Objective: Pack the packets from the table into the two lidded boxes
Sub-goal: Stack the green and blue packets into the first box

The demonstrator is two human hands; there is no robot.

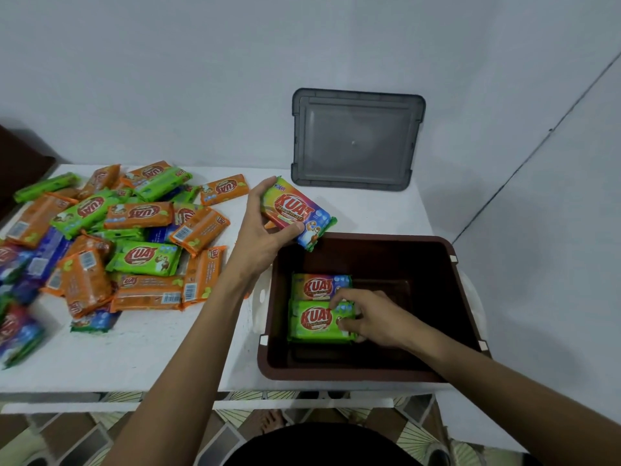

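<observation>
My left hand (260, 227) grips a rainbow-coloured packet (295, 210) just above the far left rim of the brown box (369, 371). Inside the box, my right hand (366, 317) pinches the right end of a green packet (316, 321) lying on the bottom. Another packet (319, 285) lies just behind it in the box. A heap of orange, green and blue packets (134, 230) covers the left part of the white table (151, 351).
A grey translucent lid (356, 139) leans upright against the wall behind the box. The wall corner runs along the right side. Tiled floor shows below the table's front edge (100, 395). A dark object (20, 163) sits at the far left.
</observation>
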